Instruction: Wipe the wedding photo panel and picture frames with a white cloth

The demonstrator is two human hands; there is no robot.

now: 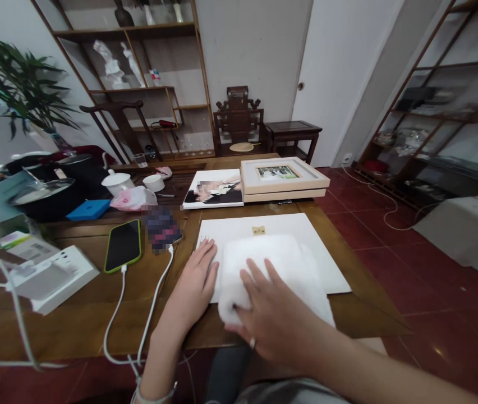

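A white board (331,264) lies flat on the wooden table, with a small brass-coloured hanger plate (258,230) near its far edge. Over its near part spreads a soft white folded sheet (281,249), cloth or packing wrap; I cannot tell which. My right hand (270,311) grips the sheet's rolled left end, fingers over the top and the lower digit at the near edge. My left hand (194,283) rests with fingers stretched out along the board's left edge, beside the sheet.
Beyond the board lie a photo panel (217,191) and stacked pale wooden frames (285,188). To the left are a green-cased phone (123,247) on a white cable, a blurred-out device (161,227), an opened white box (64,280), a blue box (88,209) and black pots (41,193).
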